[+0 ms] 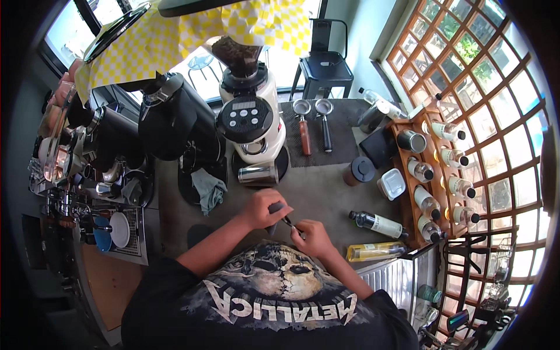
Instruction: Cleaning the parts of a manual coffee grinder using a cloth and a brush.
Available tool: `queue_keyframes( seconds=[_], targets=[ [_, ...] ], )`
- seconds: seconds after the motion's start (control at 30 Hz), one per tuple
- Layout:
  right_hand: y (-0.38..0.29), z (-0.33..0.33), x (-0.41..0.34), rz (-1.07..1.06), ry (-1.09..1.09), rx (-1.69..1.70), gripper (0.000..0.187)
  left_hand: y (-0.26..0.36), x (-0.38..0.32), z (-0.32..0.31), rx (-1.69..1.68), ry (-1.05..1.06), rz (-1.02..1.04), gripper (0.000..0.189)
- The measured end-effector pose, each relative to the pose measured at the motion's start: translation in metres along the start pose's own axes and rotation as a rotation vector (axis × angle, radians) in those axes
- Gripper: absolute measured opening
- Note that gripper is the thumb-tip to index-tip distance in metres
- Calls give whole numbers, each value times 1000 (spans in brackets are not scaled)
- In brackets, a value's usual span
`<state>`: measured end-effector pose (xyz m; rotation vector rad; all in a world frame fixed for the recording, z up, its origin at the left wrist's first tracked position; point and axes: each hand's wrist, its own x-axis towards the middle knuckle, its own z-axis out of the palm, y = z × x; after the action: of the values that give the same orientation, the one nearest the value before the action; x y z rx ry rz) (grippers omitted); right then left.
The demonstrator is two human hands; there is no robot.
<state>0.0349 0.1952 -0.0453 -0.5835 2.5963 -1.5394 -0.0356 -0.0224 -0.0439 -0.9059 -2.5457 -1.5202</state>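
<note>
My left hand (264, 209) is closed around a dark grey piece (275, 207), possibly a folded cloth; the fingers hide much of it. A slim black tool with a shiny part (287, 221) runs from it towards my right hand (314, 238), whose thumb and fingers pinch its near end. What kind of tool this is cannot be made out. Both hands are in front of my chest, above the near part of the grey counter (245, 199). Just beyond my left hand is a stainless steel cup (258, 174), in front of a cream coffee grinder (251, 118).
Two portafilters (304, 127) (325, 127) lie on a dark mat (341, 148). Black grinders (175, 118) and a grey-green cloth (209, 190) are leftward. At right are a lidded canister (359, 170), a white-lidded container (392, 183), lying bottles (378, 224) (376, 251) and a wooden bottle rack (400, 162).
</note>
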Motion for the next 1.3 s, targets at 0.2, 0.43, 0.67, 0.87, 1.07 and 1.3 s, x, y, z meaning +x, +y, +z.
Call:
queue_keyframes(
  seconds=[0.2,0.43,0.67,0.87,1.07,1.3],
  targets=[
    [0,3,-7,70,8,-52,18,5,6,13,52,7,-312,39],
    [-18,-5,-7,24,13,-126,15,-9,24,4,368,-252,-455,63],
    [-13,2,-9,40,130,-113,17,7,14,11,45,92,-256,46],
    [-26,8,-16,73,122,-140,18,14,-15,14,22,249,-144,35],
    [-40,14,-26,-52,82,-186,16,33,-32,-4,43,161,-376,46],
    [-40,22,-36,-76,12,-151,15,42,-49,-9,223,165,-490,52]
  ],
)
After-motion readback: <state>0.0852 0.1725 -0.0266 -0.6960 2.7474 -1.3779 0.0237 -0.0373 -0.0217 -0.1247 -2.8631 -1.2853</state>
